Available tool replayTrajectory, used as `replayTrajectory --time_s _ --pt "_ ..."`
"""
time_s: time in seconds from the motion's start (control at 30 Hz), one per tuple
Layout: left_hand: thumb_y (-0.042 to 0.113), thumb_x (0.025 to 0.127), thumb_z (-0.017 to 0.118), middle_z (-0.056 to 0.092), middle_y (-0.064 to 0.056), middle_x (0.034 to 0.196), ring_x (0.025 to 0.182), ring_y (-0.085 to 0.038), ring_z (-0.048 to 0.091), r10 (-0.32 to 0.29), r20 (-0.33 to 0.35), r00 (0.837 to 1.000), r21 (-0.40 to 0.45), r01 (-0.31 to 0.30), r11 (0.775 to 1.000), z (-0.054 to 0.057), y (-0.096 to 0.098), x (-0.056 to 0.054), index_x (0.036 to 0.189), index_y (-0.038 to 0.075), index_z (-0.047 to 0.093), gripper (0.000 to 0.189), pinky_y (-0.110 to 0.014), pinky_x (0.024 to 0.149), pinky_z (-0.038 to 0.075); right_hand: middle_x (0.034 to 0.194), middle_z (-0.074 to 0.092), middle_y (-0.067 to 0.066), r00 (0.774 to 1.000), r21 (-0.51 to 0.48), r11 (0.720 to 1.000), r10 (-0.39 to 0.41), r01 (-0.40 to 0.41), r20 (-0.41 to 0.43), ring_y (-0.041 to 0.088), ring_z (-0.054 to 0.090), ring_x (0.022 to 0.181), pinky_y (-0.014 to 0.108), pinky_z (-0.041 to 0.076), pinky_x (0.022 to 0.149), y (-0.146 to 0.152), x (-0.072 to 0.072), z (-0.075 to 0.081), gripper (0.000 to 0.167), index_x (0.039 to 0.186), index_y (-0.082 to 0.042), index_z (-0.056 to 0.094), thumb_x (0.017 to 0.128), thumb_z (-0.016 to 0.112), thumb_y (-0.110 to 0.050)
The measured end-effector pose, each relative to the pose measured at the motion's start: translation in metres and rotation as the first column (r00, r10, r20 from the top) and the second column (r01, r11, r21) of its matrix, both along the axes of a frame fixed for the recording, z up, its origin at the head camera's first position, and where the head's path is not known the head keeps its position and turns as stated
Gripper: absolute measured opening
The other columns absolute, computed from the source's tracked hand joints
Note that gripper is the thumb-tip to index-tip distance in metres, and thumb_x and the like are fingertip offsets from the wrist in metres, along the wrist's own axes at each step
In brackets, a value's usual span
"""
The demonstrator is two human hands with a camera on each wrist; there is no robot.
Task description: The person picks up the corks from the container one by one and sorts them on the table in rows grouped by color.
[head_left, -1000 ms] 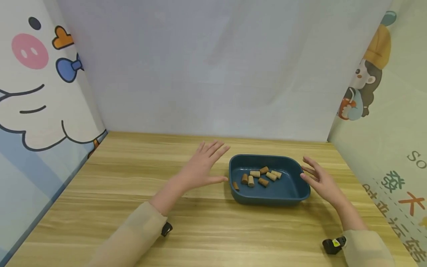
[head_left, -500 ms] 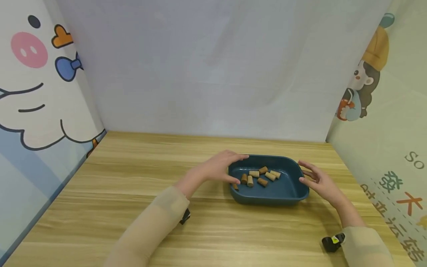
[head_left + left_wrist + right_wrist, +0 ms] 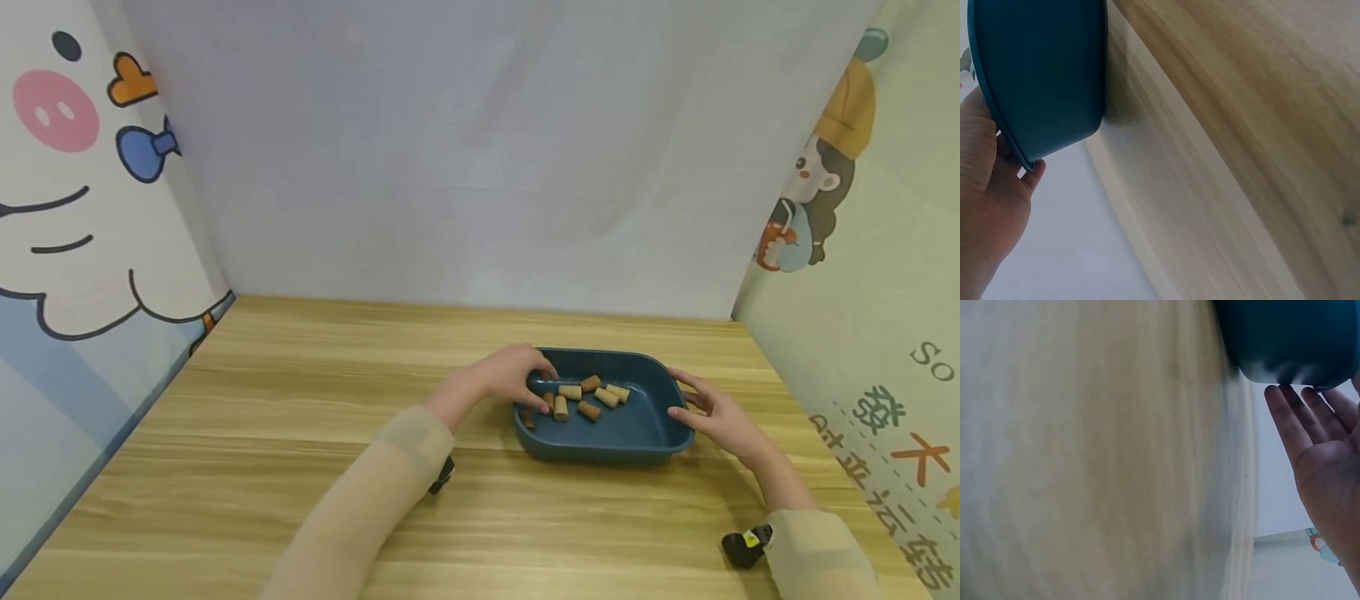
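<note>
A dark blue rectangular dish (image 3: 622, 425) sits on the table, holding several small corks, some pale (image 3: 607, 397) and some brown (image 3: 589, 411). My left hand (image 3: 510, 377) reaches over the dish's left end. Its thumb and bent fingers are apart inside, beside a brown cork (image 3: 549, 400); another brown cork (image 3: 528, 420) lies below the thumb. In the left wrist view, that hand (image 3: 997, 206) is around the dish's rim. At the right end my right hand (image 3: 716, 414) holds the rim, thumb over the edge. Its fingers (image 3: 1291, 422) lie against the outer wall in the right wrist view.
The wooden table (image 3: 300, 417) runs back to a pale curtain (image 3: 480, 167). Printed cloths with cartoon figures hang at the left (image 3: 75, 208) and right (image 3: 862, 292). A small black camera (image 3: 745, 547) is strapped at the right wrist.
My left hand has moved right from beside the dish into its left end, its fingers bending downward. The right hand has closed in slightly on the right rim. The corks look unmoved.
</note>
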State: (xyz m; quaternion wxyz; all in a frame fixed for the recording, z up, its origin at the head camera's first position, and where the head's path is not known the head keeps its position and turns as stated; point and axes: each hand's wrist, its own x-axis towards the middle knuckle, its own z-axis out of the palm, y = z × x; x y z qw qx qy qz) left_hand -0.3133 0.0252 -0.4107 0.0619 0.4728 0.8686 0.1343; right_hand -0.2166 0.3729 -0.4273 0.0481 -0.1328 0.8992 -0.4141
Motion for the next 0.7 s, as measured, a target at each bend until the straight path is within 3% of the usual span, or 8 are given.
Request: replayTrajectory --time_s 0.3,0.47,0.7 --pt "0.046 0.077 0.074 0.066 0.011 0.105 0.101 -0.012 0.051 0.097 -0.015 0.995 -0.153 -0.098 0.983 0.009 0.014 0.008 0.108 0.024 0.07 0.038 -0.036 0.095 0.039 0.154 0.017 0.021 1.0 -0.002 1.0 0.02 -0.02 0.011 0.05 0.029 0.132 0.062 0.038 0.097 0.001 0.0 0.001 0.067 0.151 -0.01 0.023 0.095 0.058 -0.023" --pt "0.043 0.078 0.074 0.065 0.014 0.095 0.099 -0.01 0.048 0.154 -0.008 0.988 -0.168 -0.153 0.974 0.008 0.017 0.012 0.099 0.026 0.072 0.027 -0.037 0.096 0.035 0.154 0.018 0.021 1.0 -0.001 1.0 0.018 -0.018 0.006 0.05 0.029 0.132 0.062 0.038 0.097 0.0 0.0 0.001 0.067 0.151 -0.01 0.023 0.095 0.058 -0.024" --pt "0.038 0.081 0.073 0.061 0.015 0.087 0.098 -0.011 0.047 0.174 -0.018 0.985 -0.173 -0.174 0.969 0.005 0.017 0.016 0.09 0.029 0.069 0.014 -0.038 0.099 0.033 0.154 0.017 0.021 1.0 0.006 1.0 0.024 -0.024 0.002 0.051 0.028 0.132 0.062 0.038 0.097 0.0 0.001 -0.001 0.067 0.151 -0.011 0.021 0.096 0.057 -0.024"
